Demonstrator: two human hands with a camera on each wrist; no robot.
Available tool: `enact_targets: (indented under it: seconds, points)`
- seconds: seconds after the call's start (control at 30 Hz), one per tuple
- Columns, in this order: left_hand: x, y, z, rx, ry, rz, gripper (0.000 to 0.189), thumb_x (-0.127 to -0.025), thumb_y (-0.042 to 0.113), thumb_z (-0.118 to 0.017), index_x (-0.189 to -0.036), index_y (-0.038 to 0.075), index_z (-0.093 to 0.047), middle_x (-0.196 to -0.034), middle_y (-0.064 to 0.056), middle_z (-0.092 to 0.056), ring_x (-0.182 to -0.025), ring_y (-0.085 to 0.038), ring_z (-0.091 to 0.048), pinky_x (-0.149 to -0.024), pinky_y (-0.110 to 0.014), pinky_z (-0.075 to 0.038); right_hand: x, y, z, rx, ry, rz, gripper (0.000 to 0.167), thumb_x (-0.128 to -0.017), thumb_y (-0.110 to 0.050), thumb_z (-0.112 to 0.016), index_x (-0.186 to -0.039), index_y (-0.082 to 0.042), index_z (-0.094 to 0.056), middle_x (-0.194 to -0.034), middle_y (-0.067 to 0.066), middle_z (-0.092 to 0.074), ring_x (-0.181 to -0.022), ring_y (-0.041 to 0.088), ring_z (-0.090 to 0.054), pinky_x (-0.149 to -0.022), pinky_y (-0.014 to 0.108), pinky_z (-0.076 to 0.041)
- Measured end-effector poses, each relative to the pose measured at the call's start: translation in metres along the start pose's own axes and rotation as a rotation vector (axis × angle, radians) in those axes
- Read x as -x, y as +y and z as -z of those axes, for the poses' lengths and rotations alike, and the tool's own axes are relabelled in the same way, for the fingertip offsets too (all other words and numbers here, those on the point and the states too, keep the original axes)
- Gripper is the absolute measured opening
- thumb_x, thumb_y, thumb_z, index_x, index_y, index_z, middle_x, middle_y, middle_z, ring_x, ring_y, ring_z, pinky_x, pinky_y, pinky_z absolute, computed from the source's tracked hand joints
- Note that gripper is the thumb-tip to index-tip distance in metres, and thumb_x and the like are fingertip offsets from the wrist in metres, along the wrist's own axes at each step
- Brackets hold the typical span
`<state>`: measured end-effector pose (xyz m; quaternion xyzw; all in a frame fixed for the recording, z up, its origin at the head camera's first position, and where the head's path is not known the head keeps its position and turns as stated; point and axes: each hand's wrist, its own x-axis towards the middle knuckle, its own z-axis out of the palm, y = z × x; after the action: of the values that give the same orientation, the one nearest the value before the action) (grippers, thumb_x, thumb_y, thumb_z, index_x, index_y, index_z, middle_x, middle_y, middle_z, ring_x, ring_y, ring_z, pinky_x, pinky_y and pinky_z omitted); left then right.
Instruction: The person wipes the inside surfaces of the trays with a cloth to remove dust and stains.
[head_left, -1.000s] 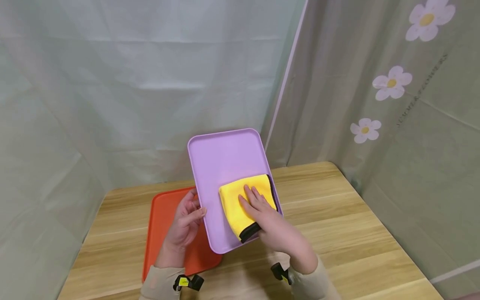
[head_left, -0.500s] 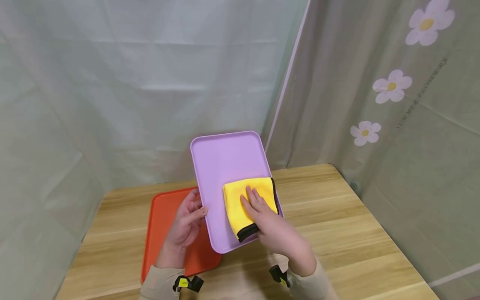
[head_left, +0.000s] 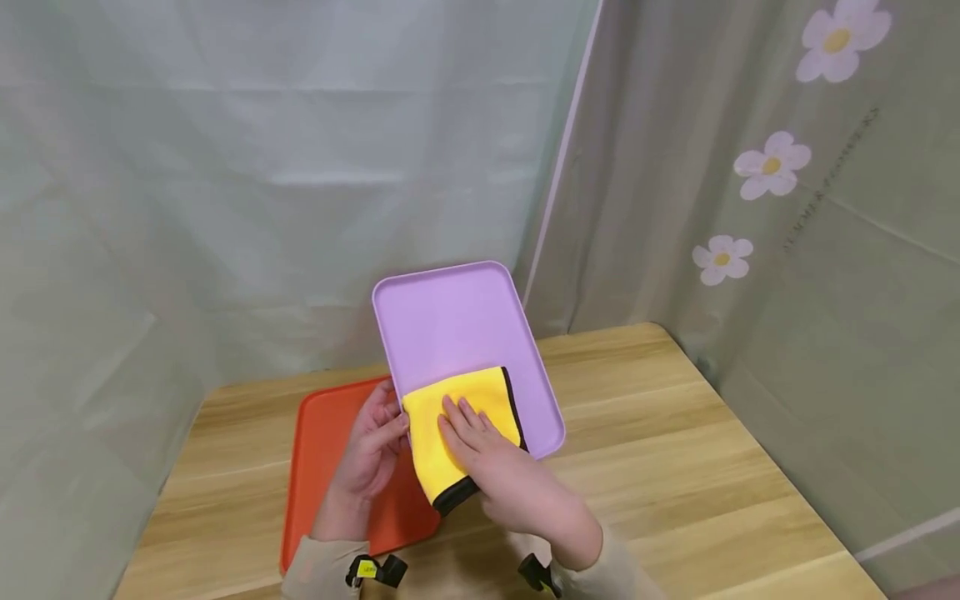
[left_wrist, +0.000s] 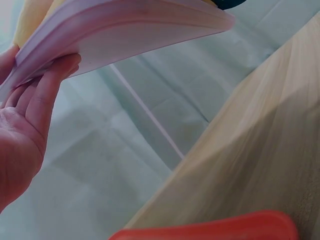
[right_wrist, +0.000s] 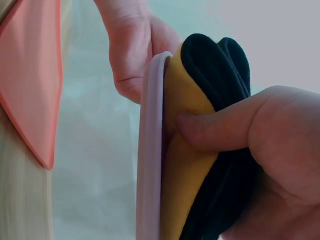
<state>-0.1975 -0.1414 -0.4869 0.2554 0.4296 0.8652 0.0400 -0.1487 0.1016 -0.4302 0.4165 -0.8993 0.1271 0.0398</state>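
Note:
My left hand (head_left: 367, 454) grips the left edge of a purple tray (head_left: 461, 325), thumb on the front and fingers behind, as the left wrist view shows. The tray is raised above the table and tilted up toward me. Flat fingers of my right hand (head_left: 498, 471) press a folded yellow cloth (head_left: 427, 425) with black trim against the tray's lower part. In the right wrist view the right thumb (right_wrist: 210, 131) hooks over the folded edge of the cloth. The cloth covers the tray's lower left corner and overhangs its bottom edge, close to my left thumb.
An orange-red tray (head_left: 322, 467) lies on the wooden table (head_left: 660, 467) at the left, partly hidden behind my left hand and the purple tray. Pale curtains (head_left: 300, 183) stand behind and along both sides of the table.
The cloth under my right hand has slid left and slightly down across the purple tray, off its right side. My left hand keeps its hold on the edge.

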Motion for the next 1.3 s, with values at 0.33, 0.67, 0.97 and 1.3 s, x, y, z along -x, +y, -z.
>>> enact_targets:
  seconds: [0.33,0.67,0.97,1.3]
  points:
    - [-0.003,-0.001,-0.001,0.015,-0.026,-0.036,0.047,-0.105,-0.015,-0.041,-0.147,0.006,-0.046,-0.124,-0.008,-0.076,-0.101,-0.018,-0.077,-0.080,-0.028,-0.063,0.004,0.012,0.005,-0.136,-0.007,0.018,0.102,-0.079,0.026,-0.059,-0.169,-0.006,-0.026,-0.179,0.005,-0.002,-0.164,0.026,0.000,-0.130,0.046,-0.013]
    - [-0.003,0.004,0.001,0.002,-0.003,-0.043,0.049,-0.103,-0.017,-0.040,-0.144,0.008,-0.050,-0.121,-0.008,-0.077,-0.100,-0.018,-0.077,-0.083,-0.030,-0.063,0.014,0.033,0.015,-0.250,0.031,0.041,0.091,-0.083,0.027,-0.049,-0.166,-0.004,-0.032,-0.179,0.009,-0.012,-0.164,0.032,-0.006,-0.130,0.048,-0.013]
    - [0.006,0.000,0.006,-0.007,-0.004,-0.034,0.050,-0.103,-0.018,-0.041,-0.144,0.010,-0.051,-0.121,-0.006,-0.077,-0.102,-0.017,-0.076,-0.084,-0.029,-0.063,0.030,0.057,0.014,-0.335,0.086,0.034,0.086,-0.083,0.026,-0.042,-0.164,-0.001,-0.037,-0.175,0.017,-0.022,-0.161,0.043,-0.014,-0.128,0.058,-0.016]
    - [0.001,0.000,0.008,-0.033,0.007,-0.038,0.047,-0.103,-0.016,-0.043,-0.142,0.010,-0.050,-0.118,-0.005,-0.077,-0.100,-0.016,-0.076,-0.082,-0.028,-0.062,0.025,0.060,0.016,-0.316,0.054,-0.001,0.084,-0.086,0.025,-0.044,-0.165,-0.002,-0.035,-0.176,0.015,-0.020,-0.162,0.041,-0.011,-0.128,0.057,-0.016]
